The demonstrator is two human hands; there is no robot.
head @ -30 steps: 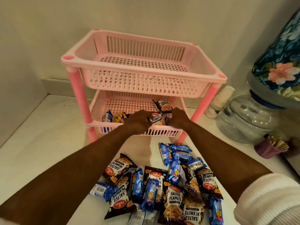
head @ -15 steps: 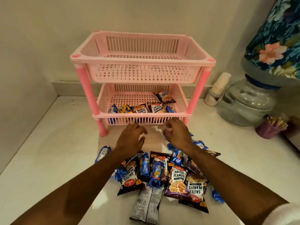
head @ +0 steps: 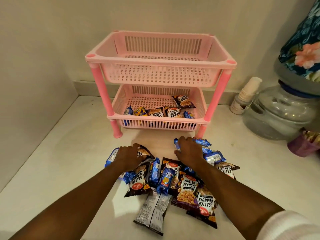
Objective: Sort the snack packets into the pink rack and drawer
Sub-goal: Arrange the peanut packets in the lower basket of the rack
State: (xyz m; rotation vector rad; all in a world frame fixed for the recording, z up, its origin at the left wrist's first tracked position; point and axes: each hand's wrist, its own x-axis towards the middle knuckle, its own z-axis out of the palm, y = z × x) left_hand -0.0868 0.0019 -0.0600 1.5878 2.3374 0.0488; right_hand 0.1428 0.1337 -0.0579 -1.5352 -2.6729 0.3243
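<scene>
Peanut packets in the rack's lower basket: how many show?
3. One leans at the back right, two lie side by side along the front rim, one left and one right. Blue biscuit packets flank them; more may be hidden behind the rim.

Water dispenser (head: 280, 111), paper cups (head: 249, 90)
</scene>
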